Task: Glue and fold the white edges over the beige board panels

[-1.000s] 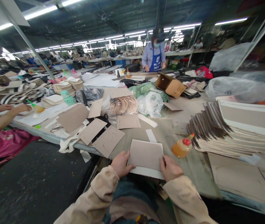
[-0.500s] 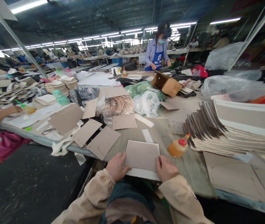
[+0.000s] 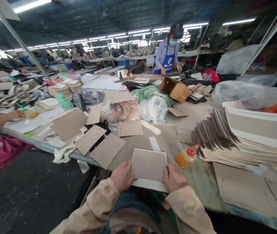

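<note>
Card panel (image 3: 148, 164) unmoved between both hands

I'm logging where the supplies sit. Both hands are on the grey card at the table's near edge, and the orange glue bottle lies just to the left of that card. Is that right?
Not quite. The head view shows the orange glue bottle lying to the right of the grey card, not the left. The rest holds: the left hand and right hand are both on that card at the table's near edge.
</note>
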A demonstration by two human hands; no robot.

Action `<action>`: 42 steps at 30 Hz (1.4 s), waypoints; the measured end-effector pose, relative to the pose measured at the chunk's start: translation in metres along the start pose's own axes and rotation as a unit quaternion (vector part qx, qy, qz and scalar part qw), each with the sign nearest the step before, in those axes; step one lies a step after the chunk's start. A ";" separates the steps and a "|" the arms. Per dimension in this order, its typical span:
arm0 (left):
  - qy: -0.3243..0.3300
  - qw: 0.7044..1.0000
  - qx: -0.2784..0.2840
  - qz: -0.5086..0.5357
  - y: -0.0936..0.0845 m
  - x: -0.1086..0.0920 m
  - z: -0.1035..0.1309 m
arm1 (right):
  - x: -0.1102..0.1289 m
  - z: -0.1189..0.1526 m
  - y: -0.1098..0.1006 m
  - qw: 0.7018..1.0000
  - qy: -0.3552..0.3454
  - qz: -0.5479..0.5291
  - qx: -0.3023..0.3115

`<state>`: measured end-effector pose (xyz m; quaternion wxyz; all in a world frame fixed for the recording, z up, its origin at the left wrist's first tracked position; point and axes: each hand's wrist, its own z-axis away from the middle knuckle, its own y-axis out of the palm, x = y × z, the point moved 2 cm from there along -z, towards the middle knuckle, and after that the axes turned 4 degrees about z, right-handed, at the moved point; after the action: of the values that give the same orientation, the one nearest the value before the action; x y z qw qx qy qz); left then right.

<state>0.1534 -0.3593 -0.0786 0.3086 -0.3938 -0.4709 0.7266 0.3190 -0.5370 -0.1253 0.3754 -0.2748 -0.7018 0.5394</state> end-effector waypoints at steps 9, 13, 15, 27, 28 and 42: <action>-0.009 1.000 0.012 -0.004 -0.001 -0.002 0.000 | 0.001 0.001 -0.002 1.000 -0.012 0.003 -0.006; -0.025 0.999 0.026 -0.007 -0.004 -0.006 -0.001 | 0.000 -0.001 -0.001 1.000 -0.025 0.001 -0.004; -0.027 0.999 0.030 -0.007 -0.005 -0.008 -0.001 | 0.000 -0.003 0.000 1.000 -0.028 -0.004 0.004; -0.016 0.999 0.033 -0.004 -0.017 -0.009 -0.002 | 0.002 -0.004 -0.003 0.999 -0.031 -0.019 0.038; -0.019 1.000 0.023 -0.005 -0.019 -0.009 -0.002 | 0.002 -0.005 -0.004 0.998 -0.028 -0.015 0.048; 0.186 0.978 -0.091 0.017 0.015 -0.006 -0.021 | 0.017 -0.009 -0.025 0.989 -0.025 0.119 0.088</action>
<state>0.1738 -0.3608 -0.0961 0.3411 -0.5563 -0.4630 0.5998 0.3173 -0.5254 -0.0962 0.3135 -0.3088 -0.6227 0.6470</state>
